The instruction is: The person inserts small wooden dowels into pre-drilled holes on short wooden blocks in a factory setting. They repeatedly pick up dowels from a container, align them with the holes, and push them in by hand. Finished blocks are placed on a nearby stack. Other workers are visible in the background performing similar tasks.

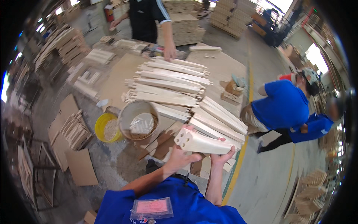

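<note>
I hold a pale wooden furniture leg (207, 143) in front of my body, with several round holes drilled in its broad left end. My left hand (179, 157) grips that holed end from below, thumb stretched along the near side. Around the other end my right hand (222, 156) is closed, with fingertips showing over the top edge. Just beyond lie more wooden legs (220, 117), side by side. Farther off, a larger stack of similar pieces (167, 87) covers the table.
A round bucket (126, 115) with small wooden dowels stands left of the stack, beside a yellow bucket (100, 128) of pale bits. Across the table a co-worker's hand (169, 51) touches the stack. Two people in blue shirts (281, 102) are on the right, past a yellow floor line (238, 164).
</note>
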Available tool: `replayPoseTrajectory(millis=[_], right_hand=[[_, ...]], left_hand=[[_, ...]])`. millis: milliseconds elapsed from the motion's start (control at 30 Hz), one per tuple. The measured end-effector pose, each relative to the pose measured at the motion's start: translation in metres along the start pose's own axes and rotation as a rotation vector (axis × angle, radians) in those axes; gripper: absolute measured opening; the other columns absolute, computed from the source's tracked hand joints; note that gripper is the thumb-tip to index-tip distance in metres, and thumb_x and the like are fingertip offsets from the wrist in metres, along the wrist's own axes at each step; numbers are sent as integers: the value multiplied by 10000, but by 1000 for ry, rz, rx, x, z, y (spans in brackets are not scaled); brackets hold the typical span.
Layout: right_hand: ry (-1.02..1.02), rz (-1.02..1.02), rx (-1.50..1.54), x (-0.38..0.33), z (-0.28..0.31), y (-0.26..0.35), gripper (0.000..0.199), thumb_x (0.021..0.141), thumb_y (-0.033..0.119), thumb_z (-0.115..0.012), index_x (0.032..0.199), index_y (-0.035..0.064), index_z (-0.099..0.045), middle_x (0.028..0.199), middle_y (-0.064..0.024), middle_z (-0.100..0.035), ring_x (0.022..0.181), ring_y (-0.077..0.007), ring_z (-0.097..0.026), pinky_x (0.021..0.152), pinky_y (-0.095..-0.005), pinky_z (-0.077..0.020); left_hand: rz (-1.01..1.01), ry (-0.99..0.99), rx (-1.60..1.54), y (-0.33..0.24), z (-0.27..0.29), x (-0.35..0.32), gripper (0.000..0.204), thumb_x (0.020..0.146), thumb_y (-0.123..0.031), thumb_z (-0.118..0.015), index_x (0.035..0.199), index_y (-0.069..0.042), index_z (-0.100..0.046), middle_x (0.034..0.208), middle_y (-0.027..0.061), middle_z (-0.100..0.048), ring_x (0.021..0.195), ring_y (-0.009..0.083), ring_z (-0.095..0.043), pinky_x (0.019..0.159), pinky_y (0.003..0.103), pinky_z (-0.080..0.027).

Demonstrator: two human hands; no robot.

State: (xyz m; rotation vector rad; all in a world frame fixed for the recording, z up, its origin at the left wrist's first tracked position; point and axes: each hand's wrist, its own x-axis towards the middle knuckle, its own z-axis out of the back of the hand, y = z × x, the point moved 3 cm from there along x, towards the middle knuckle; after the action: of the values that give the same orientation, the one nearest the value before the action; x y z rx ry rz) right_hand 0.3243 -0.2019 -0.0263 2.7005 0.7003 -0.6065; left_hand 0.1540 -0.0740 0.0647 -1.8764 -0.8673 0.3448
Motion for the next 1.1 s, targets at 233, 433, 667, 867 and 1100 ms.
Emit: replayPoseTrajectory(millis=[233, 433, 667, 867, 1100], right_hand=[[463, -497, -1289, -85, 30, -10, 724, 841, 393, -759, 1393, 18, -478, 1326, -141, -584, 1240, -267, -574, 1025, -413, -502], [762, 72, -1159, -148, -116, -59, 773, 639, 41, -893, 1314, 28, -515, 1222, -81, -601, 1120, -186, -607, 960, -328, -500], [946, 59, -1236, -92, -67, -81, 647, 687, 23, -833, 1265, 52, -546, 1214, -56, -611, 1095, -138, -603, 921, -302, -512], [866, 32, -1323, -81, -80, -90, 690, 699, 144, -913, 1282, 47, -556, 1111, -35, -657, 1031, -117, -618, 893, -294, -521], [862, 102, -1424, -65, -70, -83, 680, 689, 302, -918, 1234, 56, -593, 1084, -83, -678, 1005, -196, -654, 887, -350, -525]], left_hand=[[-148, 127, 183, -77, -8, 21, 735, 762, -119, -841, 1392, -27, -473, 1283, 170, -597, 1216, 231, -577, 992, 359, -490], [-362, 522, 563, -90, -18, 14, 807, 706, -158, -870, 1408, -109, -475, 1533, 281, -331, 1453, 480, -288, 1146, 504, -327], [187, 396, 887, -103, 118, 98, 415, 825, -221, -792, 1159, -4, -677, 1112, 153, -713, 1064, 212, -692, 894, 346, -553], [597, 720, 2096, 14, 239, 116, 489, 715, -334, -831, 1123, -95, -708, 1025, 176, -736, 1015, 352, -708, 862, 452, -570], [791, 1285, 1915, 46, 249, 102, 323, 681, -161, -691, 971, -44, -772, 906, 178, -746, 824, 343, -727, 706, 444, -561]])
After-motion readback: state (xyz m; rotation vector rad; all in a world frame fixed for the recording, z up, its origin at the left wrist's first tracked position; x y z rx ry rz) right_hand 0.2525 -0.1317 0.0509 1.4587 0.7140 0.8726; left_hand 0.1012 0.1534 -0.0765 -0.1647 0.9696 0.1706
